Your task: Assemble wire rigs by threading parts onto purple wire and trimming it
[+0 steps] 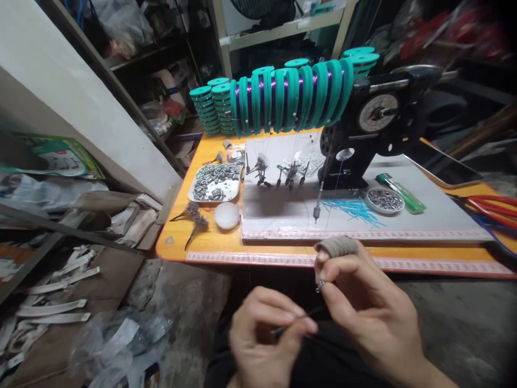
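Note:
My right hand point(367, 307) pinches a small shiny metal swivel point(320, 286) between thumb and fingertip, just off the table's front edge. One finger of that hand wears a grey-brown cloth wrap point(339, 246). Lower and to the left, my left hand point(269, 334) is closed in a pinch on a thin dark strand point(313, 311); motion blurs it, and most of it is hidden by the fingers. Above my right hand, a grey sinker point(316, 212) hangs on a line from the row of green spools point(291, 97).
A black winding machine point(379, 113) stands at the back right. On the table are a white tray of sinkers point(214, 183), a bowl of small metal parts point(384, 200), blue strips point(355, 210), a green cutter point(402, 193), a phone point(444, 161) and red-handled pliers point(490, 203).

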A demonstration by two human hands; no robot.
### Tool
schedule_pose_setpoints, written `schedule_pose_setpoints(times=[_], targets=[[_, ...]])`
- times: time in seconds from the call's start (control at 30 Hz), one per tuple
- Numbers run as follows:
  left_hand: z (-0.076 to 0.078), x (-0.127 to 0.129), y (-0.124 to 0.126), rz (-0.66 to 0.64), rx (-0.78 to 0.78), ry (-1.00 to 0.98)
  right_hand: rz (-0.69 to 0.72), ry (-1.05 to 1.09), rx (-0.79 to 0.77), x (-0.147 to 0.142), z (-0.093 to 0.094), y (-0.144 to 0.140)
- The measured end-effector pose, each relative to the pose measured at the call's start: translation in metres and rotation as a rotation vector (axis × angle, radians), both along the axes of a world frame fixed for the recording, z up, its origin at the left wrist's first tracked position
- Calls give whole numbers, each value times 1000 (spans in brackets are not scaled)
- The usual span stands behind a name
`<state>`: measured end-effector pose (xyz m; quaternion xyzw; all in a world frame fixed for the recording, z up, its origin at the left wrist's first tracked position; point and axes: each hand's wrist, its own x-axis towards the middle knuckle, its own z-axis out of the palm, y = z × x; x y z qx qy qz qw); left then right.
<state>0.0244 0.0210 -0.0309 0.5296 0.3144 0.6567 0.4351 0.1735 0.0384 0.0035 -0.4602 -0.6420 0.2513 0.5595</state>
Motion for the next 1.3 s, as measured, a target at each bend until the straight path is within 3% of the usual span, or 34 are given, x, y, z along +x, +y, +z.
schedule_pose_setpoints(times=[0.1, 0.17, 0.2, 0.3, 0.4, 0.6, 1.3], targets=[[-7, 39, -9, -337, -442, -295, -26, 162, -17, -3, 3, -1], [-10, 45, -8, -469, -655, -243, -35, 177, 0, -2, 3, -1], [-10, 43, -6, -497, -673, -136, -34, 150, 6, 0, 2, -1], [-2, 29, 1, -428, -457, 179, -52, 56, 0, 6, -2, -2], [9, 18, 9, -280, -334, 145, -111, 27, -1, 10, -7, -2], [19, 24, 18, -235, -280, 35, -84, 38, -13, 11, -11, -2], [20, 27, 19, -198, -224, 68, -90, 18, -1, 10, -9, 0]])
